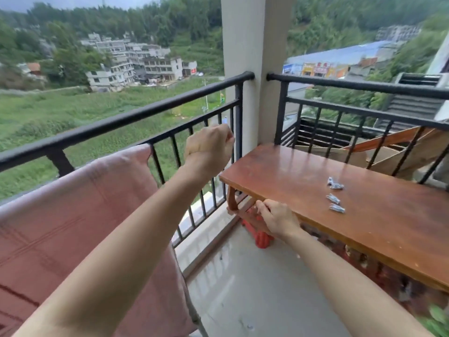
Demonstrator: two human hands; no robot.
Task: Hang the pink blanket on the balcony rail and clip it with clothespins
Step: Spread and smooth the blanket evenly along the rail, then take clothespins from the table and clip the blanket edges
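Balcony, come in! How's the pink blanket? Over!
Left hand fisted near rail, right hand grips table edge. Pink blanket draped, no clips seen. Clothespins on table.

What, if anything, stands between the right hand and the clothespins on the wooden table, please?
Nothing visible does. The right hand grips the near edge of the wooden table, and the clothespins lie on the tabletop beyond it to the right, with only bare wood between.
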